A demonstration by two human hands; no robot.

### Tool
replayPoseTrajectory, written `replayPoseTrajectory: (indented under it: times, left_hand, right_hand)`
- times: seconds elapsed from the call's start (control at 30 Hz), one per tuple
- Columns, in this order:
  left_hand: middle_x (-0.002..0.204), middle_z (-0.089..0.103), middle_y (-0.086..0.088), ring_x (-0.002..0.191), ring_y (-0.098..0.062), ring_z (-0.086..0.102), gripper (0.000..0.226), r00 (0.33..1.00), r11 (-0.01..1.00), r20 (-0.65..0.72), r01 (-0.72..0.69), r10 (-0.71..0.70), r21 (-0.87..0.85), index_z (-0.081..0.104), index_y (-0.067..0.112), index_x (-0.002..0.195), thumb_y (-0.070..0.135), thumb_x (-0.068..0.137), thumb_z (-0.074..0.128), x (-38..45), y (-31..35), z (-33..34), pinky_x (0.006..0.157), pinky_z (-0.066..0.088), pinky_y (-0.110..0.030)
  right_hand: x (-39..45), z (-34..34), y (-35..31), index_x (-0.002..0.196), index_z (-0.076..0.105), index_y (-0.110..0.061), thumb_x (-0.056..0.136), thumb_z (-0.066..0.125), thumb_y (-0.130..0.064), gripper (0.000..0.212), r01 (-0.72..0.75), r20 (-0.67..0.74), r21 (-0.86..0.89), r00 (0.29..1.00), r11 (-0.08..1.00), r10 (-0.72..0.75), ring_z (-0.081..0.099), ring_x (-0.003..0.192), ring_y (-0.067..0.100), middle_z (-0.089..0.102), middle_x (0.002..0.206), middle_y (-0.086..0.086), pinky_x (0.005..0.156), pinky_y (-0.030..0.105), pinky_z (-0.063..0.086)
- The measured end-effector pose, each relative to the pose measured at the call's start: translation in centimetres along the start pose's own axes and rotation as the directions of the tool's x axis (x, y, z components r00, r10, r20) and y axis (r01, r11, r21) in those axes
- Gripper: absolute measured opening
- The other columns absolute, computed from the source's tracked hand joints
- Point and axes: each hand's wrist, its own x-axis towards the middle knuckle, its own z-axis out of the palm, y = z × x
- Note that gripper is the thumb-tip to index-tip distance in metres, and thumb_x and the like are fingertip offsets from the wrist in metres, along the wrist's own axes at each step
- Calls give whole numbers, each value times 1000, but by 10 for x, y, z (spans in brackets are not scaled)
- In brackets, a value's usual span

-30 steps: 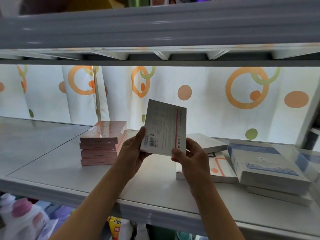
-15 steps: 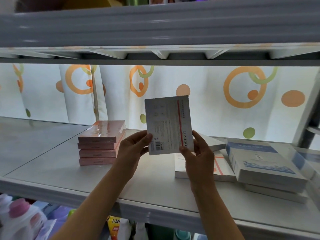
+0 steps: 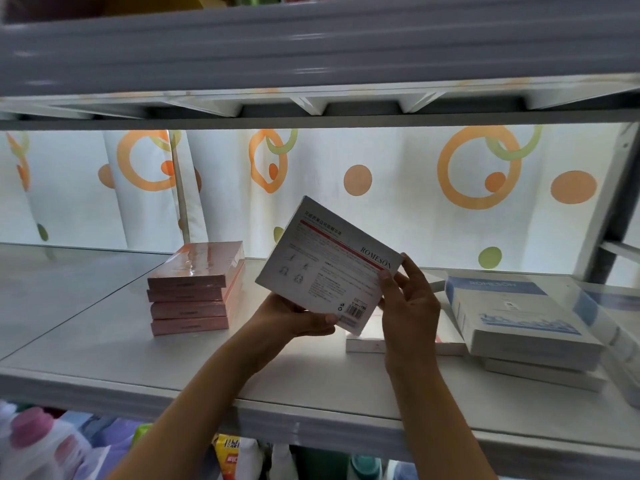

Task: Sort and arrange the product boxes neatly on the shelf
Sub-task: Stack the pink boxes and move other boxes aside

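Head: white shelf [image 3: 104,355], circle-patterned curtain [image 3: 398,209].

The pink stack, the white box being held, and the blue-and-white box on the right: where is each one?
pink stack [image 3: 194,289], head view, front edge of the second box down.
white box [image 3: 329,268], head view, middle of its printed face.
blue-and-white box [image 3: 519,306], head view, its top face.

Tilted white ROMESON box [image 3: 329,268] above shelf [image 3: 145,358], printed back showing
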Motion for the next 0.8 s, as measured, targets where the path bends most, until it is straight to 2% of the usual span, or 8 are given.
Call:
replayPoseTrajectory:
  times: [0.13,0.23,0.37,0.47,0.57,0.63,0.73,0.8]
  left_hand:
    - [105,70,-11,95,-30,70,59,1000,1000,17,-12,12,-9,56,14,120,4,69,82,0,0,-1,80,59,-42]
    - [105,71,-11,94,-30,71,51,1000,1000,2,-23,23,-9,55,11,120,3,74,77,0,2,0,81,59,-44]
    - [102,73,-11,93,-29,71,57,989,989,-136,-80,63,-125,54,12,124,17,72,75,3,7,-6,81,59,-45]
    - [99,73,-2,87,-24,73,60,946,994,-308,-106,100,-4,51,16,126,26,73,77,7,5,-6,75,61,-43]
    - [106,66,8,89,-18,70,53,904,981,-392,-124,173,148,47,24,123,24,79,76,7,1,1,67,62,-39]
    - [109,65,11,100,-20,68,38,901,974,-374,-176,218,145,52,27,116,24,84,71,3,2,5,67,61,-37]
    - [117,60,14,120,-28,57,25,935,977,-294,-213,200,-13,56,33,107,30,82,59,-10,9,8,87,56,-48]
    - [129,60,8,124,-24,55,31,967,950,-234,-163,101,-265,56,33,111,36,80,54,-23,15,13,99,48,-53]
  right_hand:
    - [-2,-1,-2,136,52,-31,95,62,-24,43,-23,7,15,1000,1000,23,67,94,12,69,116,-5,60,14,55]
    - [-2,-2,-4,123,59,-31,93,64,-22,31,-32,15,52,999,998,32,69,94,15,71,110,-4,66,18,57]
    - [-4,-6,-7,104,68,-18,89,68,-13,16,-139,183,218,978,966,100,72,94,20,73,97,9,78,28,59]
    - [-7,-4,-8,103,67,-13,86,71,-9,19,-160,272,237,958,958,93,71,96,23,73,97,9,81,32,58]
    - [-14,3,-10,97,64,-21,84,75,-15,18,74,218,-17,974,997,-69,71,89,12,72,93,-6,72,17,57]
    - [-21,6,-9,99,62,-25,83,76,-18,22,180,222,-74,962,981,-159,69,89,0,70,98,-11,70,12,55]
    - [-27,10,-4,106,62,-25,80,77,-25,30,325,267,-145,922,934,-280,66,99,-3,69,105,-16,80,18,56]
    - [-29,11,3,106,63,-26,79,79,-21,32,480,340,-235,855,845,-392,65,103,-2,68,107,-20,85,21,55]
